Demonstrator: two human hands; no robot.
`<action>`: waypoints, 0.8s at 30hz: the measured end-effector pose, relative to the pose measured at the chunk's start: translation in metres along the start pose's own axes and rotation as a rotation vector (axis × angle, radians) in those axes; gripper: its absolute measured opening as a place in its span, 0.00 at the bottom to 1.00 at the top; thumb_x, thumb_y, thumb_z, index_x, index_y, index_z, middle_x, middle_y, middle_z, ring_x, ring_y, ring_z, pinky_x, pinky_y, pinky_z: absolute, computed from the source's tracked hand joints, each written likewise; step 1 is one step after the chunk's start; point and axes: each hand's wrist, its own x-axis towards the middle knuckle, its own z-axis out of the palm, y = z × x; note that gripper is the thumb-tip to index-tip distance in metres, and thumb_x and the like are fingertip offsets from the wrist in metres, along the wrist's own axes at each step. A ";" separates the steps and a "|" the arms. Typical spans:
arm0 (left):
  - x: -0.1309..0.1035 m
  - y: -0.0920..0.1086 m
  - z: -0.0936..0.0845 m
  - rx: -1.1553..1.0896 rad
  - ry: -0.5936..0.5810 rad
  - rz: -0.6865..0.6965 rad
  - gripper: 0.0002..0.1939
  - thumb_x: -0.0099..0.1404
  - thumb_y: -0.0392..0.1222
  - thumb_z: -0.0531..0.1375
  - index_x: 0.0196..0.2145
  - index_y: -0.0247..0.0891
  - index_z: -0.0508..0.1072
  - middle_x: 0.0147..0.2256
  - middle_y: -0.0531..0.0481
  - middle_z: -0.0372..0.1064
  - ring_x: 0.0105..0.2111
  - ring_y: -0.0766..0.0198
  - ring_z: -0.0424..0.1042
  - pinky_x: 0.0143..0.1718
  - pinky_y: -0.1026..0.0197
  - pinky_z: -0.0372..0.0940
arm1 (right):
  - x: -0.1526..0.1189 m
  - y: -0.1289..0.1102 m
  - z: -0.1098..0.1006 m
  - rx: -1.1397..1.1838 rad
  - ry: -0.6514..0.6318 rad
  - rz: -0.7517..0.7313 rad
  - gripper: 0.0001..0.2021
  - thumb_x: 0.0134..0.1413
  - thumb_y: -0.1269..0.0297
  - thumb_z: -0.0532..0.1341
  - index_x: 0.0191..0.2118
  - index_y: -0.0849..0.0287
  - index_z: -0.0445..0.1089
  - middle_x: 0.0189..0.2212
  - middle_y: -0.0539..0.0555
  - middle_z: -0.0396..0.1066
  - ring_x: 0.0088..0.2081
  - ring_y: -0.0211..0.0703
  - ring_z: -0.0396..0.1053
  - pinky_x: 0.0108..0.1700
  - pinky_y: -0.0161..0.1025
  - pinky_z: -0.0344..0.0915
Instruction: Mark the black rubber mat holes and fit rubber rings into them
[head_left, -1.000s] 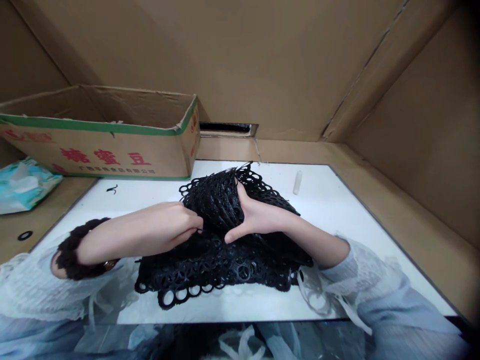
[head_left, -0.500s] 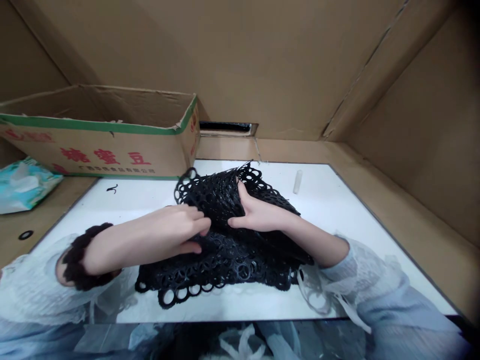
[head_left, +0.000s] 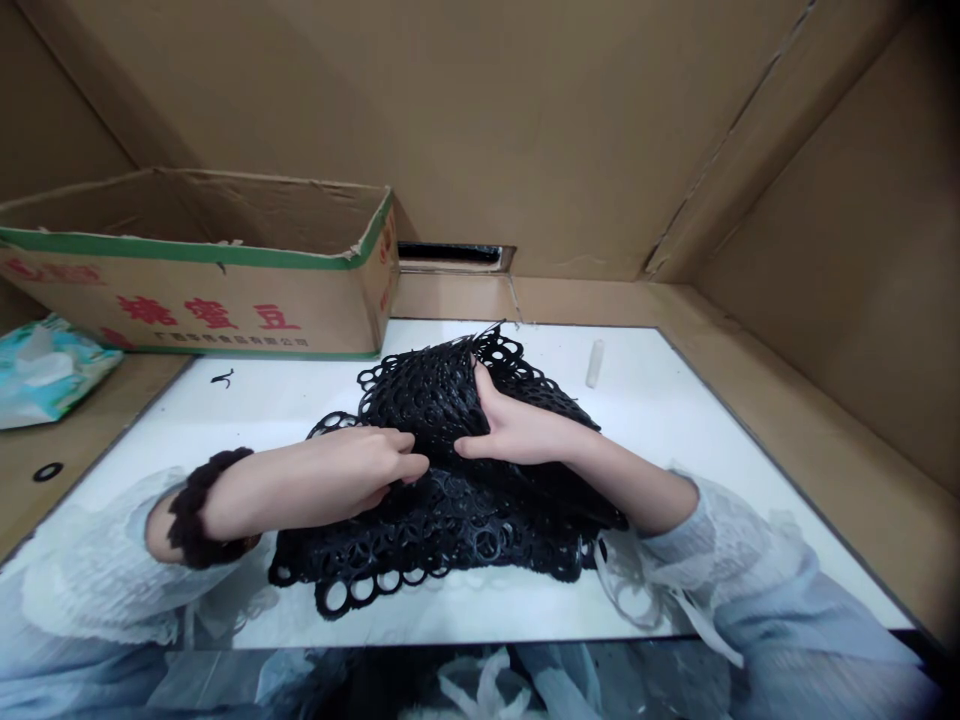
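A pile of black perforated sheets [head_left: 480, 530], full of round holes, lies on the white board, its upper sheets folded back. My right hand [head_left: 510, 425] holds the folded sheets, its thumb and a finger spread over them and the other fingers hidden beneath. At the left of the fold, my left hand [head_left: 375, 468] has its fingers curled together over the pile. Whatever is between those fingertips is too small and dark to make out.
An open cardboard box [head_left: 255, 300] stands at the back left, with a tissue pack [head_left: 52, 370] beside it. A clear small tube [head_left: 595, 363] lies on the white board [head_left: 675, 400]. A black ring [head_left: 48, 472] and a black scrap [head_left: 223, 379] are at left.
My left hand has shifted slightly right, with its fingers drawn closer together. The upper left sheet edge has dropped down beside it. My right hand has hardly moved.
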 end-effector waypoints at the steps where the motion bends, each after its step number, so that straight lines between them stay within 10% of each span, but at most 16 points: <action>1: 0.000 0.000 -0.001 -0.017 -0.007 0.003 0.14 0.54 0.25 0.50 0.35 0.40 0.64 0.33 0.51 0.62 0.30 0.64 0.65 0.28 0.64 0.57 | 0.000 0.000 0.000 0.005 -0.001 -0.003 0.53 0.47 0.65 0.59 0.58 0.72 0.08 0.51 0.67 0.61 0.48 0.50 0.65 0.52 0.48 0.62; 7: 0.001 -0.005 -0.009 -0.084 -0.006 -0.026 0.10 0.54 0.28 0.51 0.34 0.37 0.61 0.33 0.50 0.60 0.32 0.64 0.62 0.30 0.65 0.57 | 0.000 0.002 -0.001 0.015 -0.018 -0.025 0.55 0.47 0.62 0.60 0.58 0.73 0.08 0.55 0.70 0.55 0.52 0.50 0.62 0.56 0.48 0.57; 14: 0.006 -0.010 -0.012 -0.145 0.021 -0.020 0.11 0.56 0.40 0.58 0.35 0.38 0.59 0.34 0.51 0.61 0.32 0.64 0.62 0.30 0.65 0.57 | 0.002 0.003 0.000 -0.039 -0.006 -0.002 0.70 0.29 0.50 0.69 0.59 0.70 0.10 0.63 0.73 0.24 0.64 0.58 0.33 0.62 0.51 0.39; 19: 0.008 -0.008 -0.013 0.022 0.208 -0.195 0.02 0.60 0.35 0.51 0.32 0.39 0.60 0.30 0.52 0.62 0.29 0.64 0.62 0.30 0.62 0.56 | -0.001 0.001 0.013 -0.175 0.052 -0.062 0.68 0.29 0.51 0.69 0.60 0.71 0.13 0.62 0.75 0.27 0.63 0.63 0.35 0.60 0.54 0.41; 24: -0.001 -0.001 -0.027 0.235 0.418 -0.167 0.04 0.64 0.39 0.50 0.37 0.38 0.62 0.36 0.47 0.63 0.35 0.59 0.62 0.36 0.58 0.56 | -0.003 -0.001 0.015 -0.176 0.116 -0.081 0.53 0.45 0.64 0.61 0.61 0.70 0.15 0.56 0.72 0.54 0.54 0.56 0.60 0.54 0.50 0.56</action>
